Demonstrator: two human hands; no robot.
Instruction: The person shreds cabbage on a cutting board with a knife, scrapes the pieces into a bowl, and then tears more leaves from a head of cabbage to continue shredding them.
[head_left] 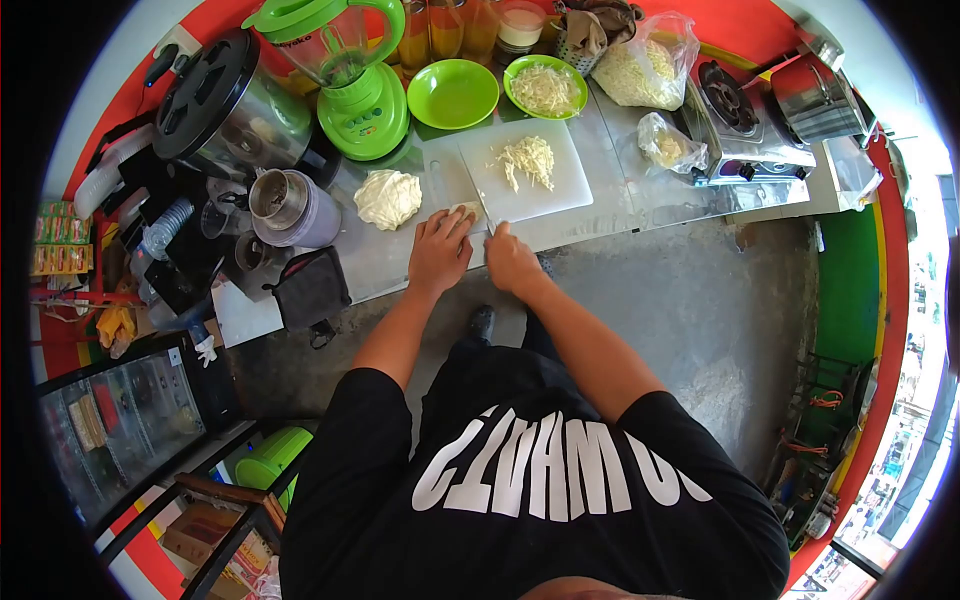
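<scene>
My right hand (513,262) is closed round the handle of a knife (480,192), whose blade points away from me over the white cutting board (572,192). Just left of the blade, the fingers of my left hand (440,250) press on a small pale piece of cabbage (466,208) at the board's near edge; they partly hide it. A loose heap of shredded cabbage (528,163) lies on the board, right of the knife. Left of the board, a larger chunk of cabbage (388,199) rests on the metal table.
Behind the board stand an empty green plate (453,95), a green plate of shreds (545,88) and a green blender (362,110). A bag of shreds (645,72) and a gas stove (750,125) are on the right. A steel-topped container (297,207) stands left.
</scene>
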